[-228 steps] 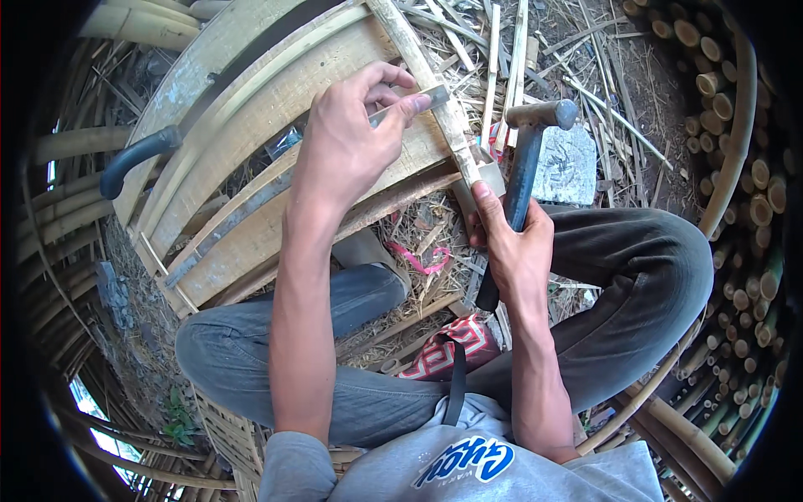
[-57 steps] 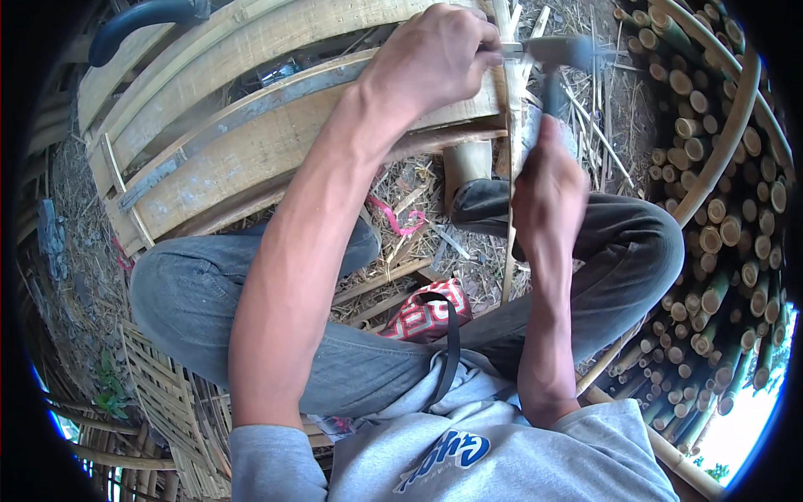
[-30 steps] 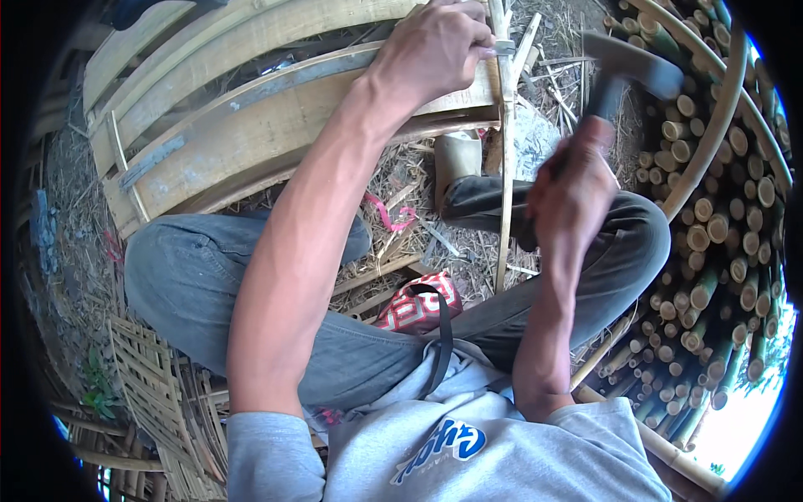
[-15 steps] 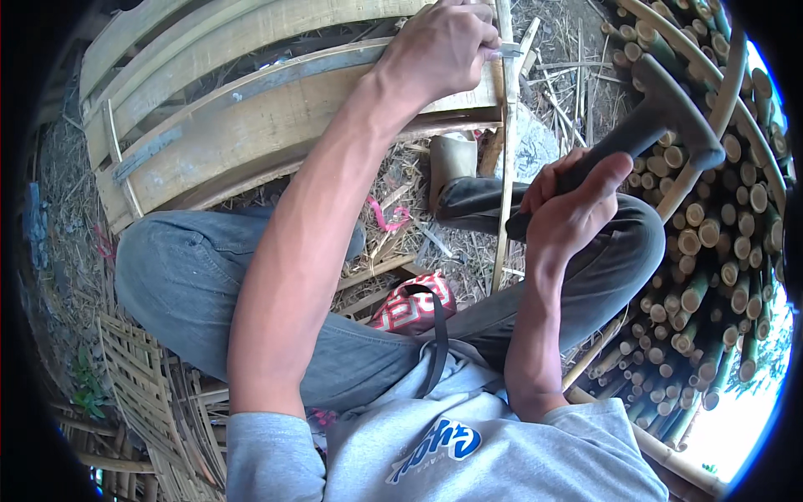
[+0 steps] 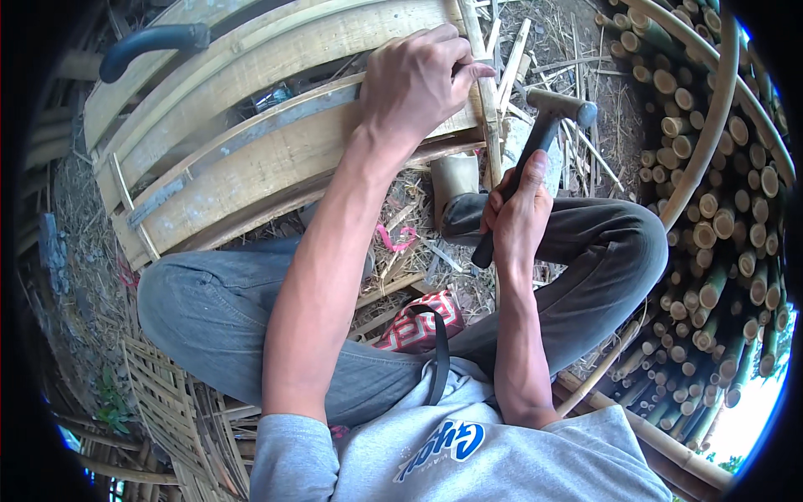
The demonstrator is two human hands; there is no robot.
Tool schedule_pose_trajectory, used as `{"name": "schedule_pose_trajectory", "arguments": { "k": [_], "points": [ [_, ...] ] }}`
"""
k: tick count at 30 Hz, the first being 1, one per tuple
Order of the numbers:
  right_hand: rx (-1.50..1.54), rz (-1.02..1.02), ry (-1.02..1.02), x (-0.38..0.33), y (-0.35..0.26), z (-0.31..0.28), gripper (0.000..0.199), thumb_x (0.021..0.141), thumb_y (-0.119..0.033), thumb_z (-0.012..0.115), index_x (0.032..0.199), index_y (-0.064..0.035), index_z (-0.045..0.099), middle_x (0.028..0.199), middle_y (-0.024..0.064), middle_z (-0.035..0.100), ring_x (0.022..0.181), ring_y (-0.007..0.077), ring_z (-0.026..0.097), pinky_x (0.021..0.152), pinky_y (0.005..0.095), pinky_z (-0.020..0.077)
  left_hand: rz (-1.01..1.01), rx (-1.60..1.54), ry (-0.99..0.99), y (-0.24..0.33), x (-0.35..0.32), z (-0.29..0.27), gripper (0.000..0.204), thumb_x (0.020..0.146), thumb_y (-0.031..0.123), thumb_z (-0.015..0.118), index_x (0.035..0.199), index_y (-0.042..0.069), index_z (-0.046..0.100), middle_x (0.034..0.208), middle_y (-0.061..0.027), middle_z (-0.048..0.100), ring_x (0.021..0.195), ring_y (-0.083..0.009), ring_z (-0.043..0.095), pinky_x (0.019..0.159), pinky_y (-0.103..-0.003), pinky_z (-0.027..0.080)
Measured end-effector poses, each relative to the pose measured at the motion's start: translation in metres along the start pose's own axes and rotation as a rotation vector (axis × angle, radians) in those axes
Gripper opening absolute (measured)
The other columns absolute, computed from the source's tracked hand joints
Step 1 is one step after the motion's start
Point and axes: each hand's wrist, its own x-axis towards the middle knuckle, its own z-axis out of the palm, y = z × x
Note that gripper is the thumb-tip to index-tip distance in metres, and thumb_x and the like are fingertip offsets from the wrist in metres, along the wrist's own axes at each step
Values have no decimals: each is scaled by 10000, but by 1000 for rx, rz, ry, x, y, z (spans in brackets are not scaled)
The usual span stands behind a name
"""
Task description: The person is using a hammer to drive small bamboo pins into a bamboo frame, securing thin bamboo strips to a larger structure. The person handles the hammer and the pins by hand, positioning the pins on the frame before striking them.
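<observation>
My left hand [image 5: 411, 84] rests at the right end of a slatted wooden panel [image 5: 276, 138], by its upright edge strip [image 5: 478, 92]. Its fingers are closed in a pinch; what they hold is hidden or too small to name. In my right hand [image 5: 520, 217] is a hammer [image 5: 535, 142], gripped by its dark handle with the thumb along it. The hammer's metal head is up, to the right of the edge strip and apart from it. The panel's pale slats run leftward with gaps between them.
A large stack of cut bamboo poles [image 5: 711, 226] fills the right side, with a curved pole [image 5: 711, 142] before it. Woven bamboo [image 5: 171, 410] lies at lower left. A red patterned pouch [image 5: 422, 322] sits between my legs. A dark curved tube-like object [image 5: 155, 46] shows at upper left.
The hammer has come down and left, nearer my left hand. My left hand has shifted slightly left and down in view. The dark curved object has appeared at upper left.
</observation>
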Motion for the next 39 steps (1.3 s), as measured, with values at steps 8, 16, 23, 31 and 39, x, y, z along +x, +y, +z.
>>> {"name": "schedule_pose_trajectory", "arguments": {
  "k": [8, 16, 23, 31, 39],
  "points": [
    [-4, -11, -67, 0, -1, 3, 688, 1022, -708, 404, 712, -95, 460, 518, -22, 390, 390, 82, 383, 359, 264, 316, 3, 105, 4, 5, -1, 4, 360, 874, 455, 772, 754, 120, 720, 737, 20, 677, 532, -169, 636, 482, -342, 478],
    [2, 41, -97, -5, -13, -1, 700, 1021, -712, 402, 697, -95, 466, 504, -19, 392, 394, 81, 401, 365, 258, 331, 141, -20, 126, 12, 7, 5, 233, 852, 399, 798, 876, 166, 792, 862, 2, 740, 768, -215, 729, 633, -358, 555],
    [-85, -59, -130, -2, -26, -3, 660, 1036, -661, 447, 707, -90, 477, 492, -37, 371, 393, 71, 350, 374, 256, 275, -154, -93, -65, 23, 15, -9, 113, 850, 202, 792, 867, 92, 778, 898, -32, 734, 879, -263, 703, 753, -384, 547],
    [-213, -75, -135, 2, -41, 2, 628, 1055, -613, 455, 686, -105, 483, 475, -41, 389, 362, 66, 361, 347, 248, 289, -125, -102, -45, 22, 13, -9, 117, 858, 207, 787, 855, 90, 778, 875, -46, 722, 870, -275, 697, 751, -400, 546],
    [-209, -208, -110, 7, -30, 3, 659, 1044, -651, 432, 683, -104, 493, 487, -25, 427, 374, 73, 399, 351, 245, 298, -123, -159, -76, 21, 13, -12, 134, 858, 215, 786, 858, 82, 785, 855, -60, 708, 847, -292, 691, 730, -405, 543]
  ]
}}
